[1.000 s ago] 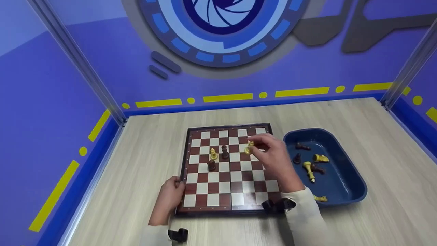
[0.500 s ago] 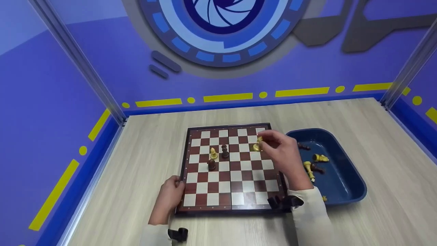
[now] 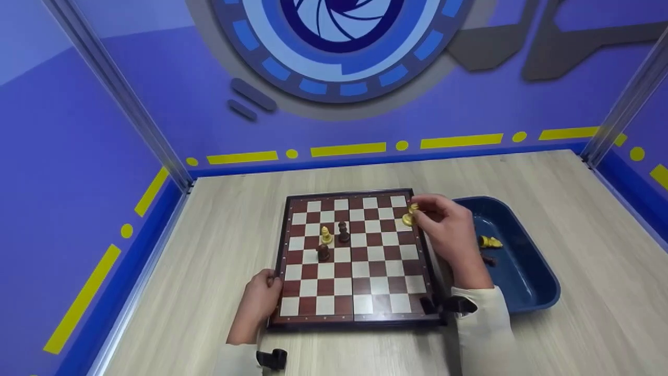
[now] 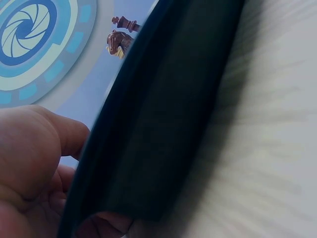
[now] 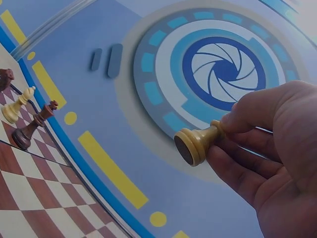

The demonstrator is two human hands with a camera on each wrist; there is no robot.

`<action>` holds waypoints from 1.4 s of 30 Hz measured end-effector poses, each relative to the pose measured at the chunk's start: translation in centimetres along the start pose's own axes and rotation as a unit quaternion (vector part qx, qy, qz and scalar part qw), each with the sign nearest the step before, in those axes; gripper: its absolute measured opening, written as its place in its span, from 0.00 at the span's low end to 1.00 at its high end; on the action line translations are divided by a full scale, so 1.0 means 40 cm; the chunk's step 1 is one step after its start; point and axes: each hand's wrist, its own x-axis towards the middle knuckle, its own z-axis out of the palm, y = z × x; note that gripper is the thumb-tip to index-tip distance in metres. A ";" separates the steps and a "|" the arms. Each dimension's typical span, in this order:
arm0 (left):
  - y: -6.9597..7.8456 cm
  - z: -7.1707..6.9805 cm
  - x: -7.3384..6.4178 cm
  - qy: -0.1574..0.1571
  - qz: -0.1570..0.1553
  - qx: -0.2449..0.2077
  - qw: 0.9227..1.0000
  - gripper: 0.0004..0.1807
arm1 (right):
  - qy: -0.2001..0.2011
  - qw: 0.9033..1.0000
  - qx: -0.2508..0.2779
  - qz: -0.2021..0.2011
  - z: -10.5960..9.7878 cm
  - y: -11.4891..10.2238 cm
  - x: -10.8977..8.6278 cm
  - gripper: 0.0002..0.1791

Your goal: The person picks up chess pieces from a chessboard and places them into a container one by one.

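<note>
Chess piece (image 5: pixel 199 141), pale yellow, round stepped foot with dark underside, upper part mostly hidden from view, pinched in the right hand (image 3: pixel 450 225) above the far right part of the brown-and-white chessboard (image 3: pixel 376 269), whose left edge the left hand (image 3: pixel 262 293) grips.

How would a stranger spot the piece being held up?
Find the chessboard, blue tray to its right. Over the board's right edge, the right hand pinches a pale yellow chess piece. Its neighbours stand on the board or rest in the tray; it alone is held aloft.
</note>
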 end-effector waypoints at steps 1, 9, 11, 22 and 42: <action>-0.001 0.000 0.000 0.000 -0.001 -0.001 1.000 0.17 | 0.003 1.000 -0.001 0.001 -0.002 0.002 0.001 0.12; -0.002 0.001 0.002 0.004 0.002 0.001 1.000 0.17 | 0.013 1.000 0.006 0.016 -0.026 0.010 0.005 0.11; -0.001 0.001 0.003 0.004 0.002 0.001 1.000 0.17 | 0.013 1.000 0.008 0.021 -0.033 0.012 0.005 0.11; -0.004 -0.001 0.000 0.000 0.005 -0.003 1.000 0.18 | 0.040 0.999 -0.003 0.025 -0.053 0.030 0.011 0.11; -0.004 0.001 -0.001 -0.001 0.008 -0.012 1.000 0.18 | 0.085 0.988 -0.038 0.126 -0.080 0.065 0.020 0.11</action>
